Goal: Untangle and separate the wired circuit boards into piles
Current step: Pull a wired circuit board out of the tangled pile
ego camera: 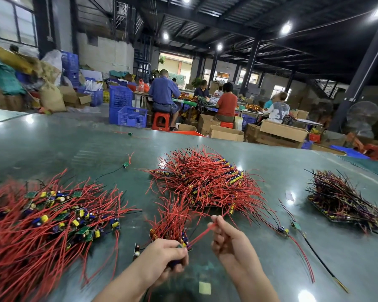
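at lower centre the left hand (162,256) grips a small bundle of wired boards (172,223); the right hand (229,243) pinches one red wire (200,236) — tangled piles lie left (48,216), centre (205,179) and right (340,199) on the green desk (74,147).
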`<action>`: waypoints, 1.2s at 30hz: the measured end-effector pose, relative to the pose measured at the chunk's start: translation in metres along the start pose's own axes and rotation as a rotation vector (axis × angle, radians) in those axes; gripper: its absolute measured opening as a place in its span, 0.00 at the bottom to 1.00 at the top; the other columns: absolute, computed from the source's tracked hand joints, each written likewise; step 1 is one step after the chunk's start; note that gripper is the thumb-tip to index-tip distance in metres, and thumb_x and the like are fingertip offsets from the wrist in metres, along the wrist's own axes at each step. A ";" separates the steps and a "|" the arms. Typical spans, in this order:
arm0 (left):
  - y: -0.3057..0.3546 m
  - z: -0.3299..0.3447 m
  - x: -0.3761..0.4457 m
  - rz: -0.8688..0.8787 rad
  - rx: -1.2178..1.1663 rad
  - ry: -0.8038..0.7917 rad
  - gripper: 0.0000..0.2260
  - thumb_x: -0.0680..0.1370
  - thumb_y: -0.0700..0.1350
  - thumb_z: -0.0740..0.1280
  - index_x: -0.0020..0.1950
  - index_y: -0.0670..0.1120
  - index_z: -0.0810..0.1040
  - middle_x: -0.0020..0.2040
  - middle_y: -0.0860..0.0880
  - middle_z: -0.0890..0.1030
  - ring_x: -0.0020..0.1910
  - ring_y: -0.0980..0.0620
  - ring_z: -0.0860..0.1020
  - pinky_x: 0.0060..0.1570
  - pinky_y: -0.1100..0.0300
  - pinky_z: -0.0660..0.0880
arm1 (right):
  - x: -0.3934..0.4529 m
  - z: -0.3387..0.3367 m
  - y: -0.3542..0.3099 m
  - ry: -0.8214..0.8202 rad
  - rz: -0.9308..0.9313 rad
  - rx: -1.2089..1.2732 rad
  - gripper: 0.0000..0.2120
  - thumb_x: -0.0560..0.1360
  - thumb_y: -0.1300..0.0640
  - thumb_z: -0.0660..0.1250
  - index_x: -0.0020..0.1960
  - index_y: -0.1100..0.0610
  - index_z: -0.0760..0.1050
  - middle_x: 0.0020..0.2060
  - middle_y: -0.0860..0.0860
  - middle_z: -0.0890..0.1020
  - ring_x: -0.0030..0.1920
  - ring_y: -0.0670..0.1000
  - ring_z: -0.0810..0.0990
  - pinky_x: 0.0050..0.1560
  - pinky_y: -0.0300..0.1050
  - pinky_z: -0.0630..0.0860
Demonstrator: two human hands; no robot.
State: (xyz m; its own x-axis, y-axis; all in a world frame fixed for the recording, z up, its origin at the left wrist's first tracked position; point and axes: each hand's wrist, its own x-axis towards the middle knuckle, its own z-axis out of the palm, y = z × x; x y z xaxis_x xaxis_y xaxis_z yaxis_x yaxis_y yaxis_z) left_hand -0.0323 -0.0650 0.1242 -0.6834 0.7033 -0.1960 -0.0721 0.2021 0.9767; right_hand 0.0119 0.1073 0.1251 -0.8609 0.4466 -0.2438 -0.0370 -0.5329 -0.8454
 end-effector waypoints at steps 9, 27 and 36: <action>-0.002 -0.014 0.000 -0.021 0.133 -0.141 0.10 0.67 0.51 0.64 0.28 0.49 0.77 0.24 0.54 0.73 0.22 0.57 0.62 0.21 0.66 0.56 | 0.004 -0.010 -0.005 0.030 0.023 -0.021 0.06 0.67 0.60 0.69 0.34 0.59 0.83 0.31 0.53 0.82 0.21 0.42 0.65 0.23 0.34 0.64; 0.000 -0.044 -0.005 -0.089 0.062 -0.237 0.10 0.72 0.53 0.65 0.39 0.48 0.81 0.27 0.53 0.73 0.19 0.60 0.62 0.19 0.68 0.54 | -0.006 -0.003 0.002 0.161 -0.449 -0.311 0.09 0.72 0.60 0.69 0.38 0.50 0.85 0.34 0.50 0.85 0.29 0.36 0.75 0.41 0.39 0.67; -0.005 -0.083 -0.012 0.372 0.271 1.093 0.03 0.75 0.46 0.69 0.45 0.49 0.76 0.37 0.48 0.84 0.28 0.53 0.78 0.32 0.63 0.71 | -0.001 0.001 0.011 0.006 -0.240 -0.345 0.07 0.75 0.61 0.66 0.48 0.55 0.83 0.40 0.53 0.86 0.29 0.43 0.70 0.30 0.32 0.68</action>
State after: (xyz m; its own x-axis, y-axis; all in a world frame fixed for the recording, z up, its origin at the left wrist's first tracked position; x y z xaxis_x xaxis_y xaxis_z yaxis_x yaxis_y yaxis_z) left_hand -0.0842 -0.1309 0.1291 -0.8972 -0.1795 0.4035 0.3288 0.3384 0.8817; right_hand 0.0113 0.1000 0.1166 -0.8455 0.5335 -0.0229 -0.0628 -0.1420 -0.9879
